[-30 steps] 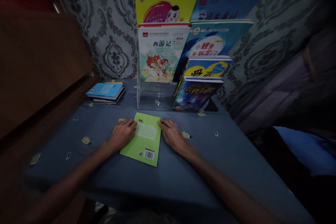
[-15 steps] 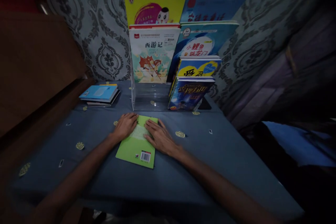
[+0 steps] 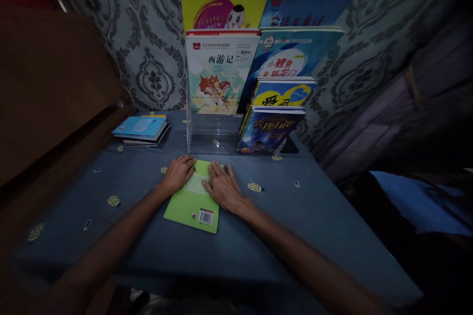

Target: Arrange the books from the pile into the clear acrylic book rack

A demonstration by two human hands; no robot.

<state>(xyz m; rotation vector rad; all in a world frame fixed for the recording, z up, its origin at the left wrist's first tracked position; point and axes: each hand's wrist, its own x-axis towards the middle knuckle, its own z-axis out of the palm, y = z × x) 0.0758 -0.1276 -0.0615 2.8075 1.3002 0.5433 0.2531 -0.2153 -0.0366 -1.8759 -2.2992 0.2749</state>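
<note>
A green book (image 3: 192,206) lies flat on the cloth-covered table, its barcode corner towards me and slightly turned. My left hand (image 3: 178,175) rests on the book's upper left edge, fingers stretched out and thumb hidden. Across the upper right edge lies my right hand (image 3: 224,188), open, fingers spread and pointing away from me. Neither hand grips the book; both lie on top of it and hide parts of its cover.
Behind the book stands a clear acrylic rack (image 3: 199,143) with upright picture books, among them a white one (image 3: 221,76) and a dark blue one (image 3: 271,130). A small stack of books (image 3: 140,128) lies at the left back. Patterned wallpaper (image 3: 155,76) is behind.
My right hand has shifted a little on the book and its fingers now point more straight ahead. The left hand and the book stay about the same; the view has tilted slightly.
</note>
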